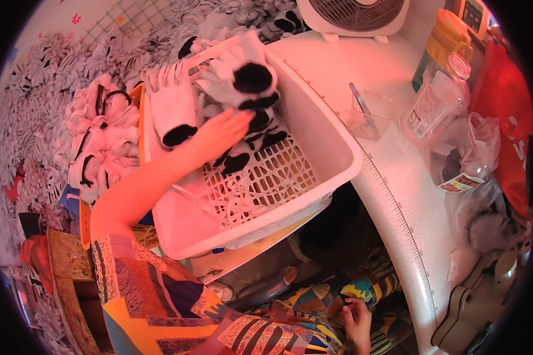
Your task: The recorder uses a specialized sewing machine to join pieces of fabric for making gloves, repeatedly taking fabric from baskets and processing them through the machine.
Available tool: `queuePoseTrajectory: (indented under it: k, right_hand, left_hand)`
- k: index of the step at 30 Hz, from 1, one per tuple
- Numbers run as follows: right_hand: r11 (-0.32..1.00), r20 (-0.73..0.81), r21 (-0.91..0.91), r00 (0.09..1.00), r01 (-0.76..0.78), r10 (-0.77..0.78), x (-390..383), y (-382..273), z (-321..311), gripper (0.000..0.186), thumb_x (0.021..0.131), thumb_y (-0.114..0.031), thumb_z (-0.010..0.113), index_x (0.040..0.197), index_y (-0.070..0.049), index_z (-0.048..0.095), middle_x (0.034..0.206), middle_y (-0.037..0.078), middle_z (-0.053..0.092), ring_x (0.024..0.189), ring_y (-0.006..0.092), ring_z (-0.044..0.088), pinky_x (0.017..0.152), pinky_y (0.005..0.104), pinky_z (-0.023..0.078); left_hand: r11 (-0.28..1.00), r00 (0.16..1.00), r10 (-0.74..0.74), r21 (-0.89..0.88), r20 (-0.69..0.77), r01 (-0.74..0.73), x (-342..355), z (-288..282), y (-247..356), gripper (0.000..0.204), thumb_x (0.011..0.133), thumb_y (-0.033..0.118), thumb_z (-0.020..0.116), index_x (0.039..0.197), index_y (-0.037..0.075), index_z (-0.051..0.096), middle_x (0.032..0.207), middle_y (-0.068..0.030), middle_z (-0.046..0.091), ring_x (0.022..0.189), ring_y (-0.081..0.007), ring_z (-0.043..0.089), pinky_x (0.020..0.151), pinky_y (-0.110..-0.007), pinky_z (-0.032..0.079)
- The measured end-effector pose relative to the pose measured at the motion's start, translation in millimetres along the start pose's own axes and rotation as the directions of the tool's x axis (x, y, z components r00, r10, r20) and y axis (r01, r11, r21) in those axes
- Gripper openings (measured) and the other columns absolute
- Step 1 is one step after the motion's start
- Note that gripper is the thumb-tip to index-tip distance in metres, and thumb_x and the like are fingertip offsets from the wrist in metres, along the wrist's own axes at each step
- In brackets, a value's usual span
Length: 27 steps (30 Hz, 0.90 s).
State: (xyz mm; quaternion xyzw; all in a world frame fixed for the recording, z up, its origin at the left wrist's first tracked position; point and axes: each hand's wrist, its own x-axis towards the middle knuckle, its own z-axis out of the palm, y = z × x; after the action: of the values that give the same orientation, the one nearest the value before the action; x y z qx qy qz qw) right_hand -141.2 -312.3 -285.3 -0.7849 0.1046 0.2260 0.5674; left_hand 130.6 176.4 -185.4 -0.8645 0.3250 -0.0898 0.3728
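Observation:
My left hand (228, 131) reaches into a white plastic basket (343, 160), its fingers stretched out next to the black cuffs of white knitted gloves. A bundle of gloves (225, 65) with a round black cuff rises above the fingers at the basket's far end, slightly blurred. To the left of the hand lies another white glove (170, 106), its black cuff toward me. More black cuffs (236, 163) sit below the hand on the slotted bottom. Low on the right, near my lap, my right hand (357, 325) has its thumb and forefinger loosely bent and apart, with nothing visible in it.
Heaped gloves (47, 106) fill the far left, with bundles (100, 142) beside the basket. Right of it runs a white table (391, 177) with a printed scale along its edge. A fan (355, 18), clear cup (370, 112), plastic jar (435, 100) and yellow-lidded jug (447, 38) stand there.

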Motion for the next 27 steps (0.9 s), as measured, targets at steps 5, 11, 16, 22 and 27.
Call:
queuePoseTrajectory:
  k: [5,11,16,22,27]
  right_hand:
    - [1.0,0.034,-0.012,0.999,-0.016,0.017,2.0,-2.3,-2.9,0.022,0.09,-0.012,0.061,0.106,0.002,0.056,0.072,0.005,0.061,0.062,0.0081,0.057,0.055,0.0221,0.046]
    - [1.0,0.07,0.0,0.997,-0.026,0.026,6.3,3.0,-7.5,0.022,0.091,-0.011,0.06,0.107,0.003,0.055,0.072,0.005,0.061,0.062,0.0084,0.058,0.053,0.0227,0.048]
    - [0.999,0.064,0.0,0.997,-0.044,0.044,6.9,2.2,-7.1,0.021,0.091,-0.01,0.059,0.107,0.004,0.055,0.071,0.006,0.061,0.062,0.0085,0.058,0.053,0.0231,0.049]
    - [0.999,0.024,0.034,1.0,-0.016,0.015,8.2,5.1,-5.4,0.02,0.089,-0.01,0.062,0.104,0.002,0.058,0.066,0.006,0.064,0.056,0.0083,0.061,0.053,0.0221,0.046]
    - [0.998,0.017,0.038,0.999,-0.042,0.042,8.4,6.2,-5.6,0.018,0.089,-0.009,0.062,0.103,0.002,0.058,0.066,0.007,0.064,0.057,0.0091,0.062,0.053,0.0224,0.047]
  left_hand:
    - [0.975,0.98,-0.197,-0.108,-0.015,0.194,6.9,-24.3,-18.7,0.059,0.067,0.013,0.069,0.123,0.003,0.053,0.147,-0.0135,0.035,0.139,-0.0245,0.028,0.112,-0.042,0.024]
    - [0.969,0.972,-0.237,-0.068,-0.003,0.236,6.2,-24.7,-19.8,0.061,0.064,0.015,0.071,0.122,0.002,0.055,0.148,-0.0136,0.034,0.14,-0.0249,0.027,0.113,-0.042,0.023]
    - [0.951,0.954,-0.299,-0.087,0.001,0.298,6.5,-27.9,-22.6,0.057,0.067,0.013,0.068,0.12,0.001,0.055,0.148,-0.0121,0.034,0.139,-0.0266,0.027,0.112,-0.043,0.024]
    - [0.923,0.929,-0.369,-0.107,0.013,0.369,1.8,-27.4,-28.0,0.052,0.071,0.013,0.065,0.12,0.0,0.055,0.149,-0.0094,0.032,0.139,-0.0299,0.026,0.112,-0.044,0.025]
    - [0.912,0.917,-0.398,-0.099,0.012,0.397,0.7,-28.2,-32.2,0.052,0.071,0.011,0.063,0.121,-0.001,0.055,0.149,-0.0069,0.031,0.138,-0.0314,0.026,0.111,-0.044,0.025]
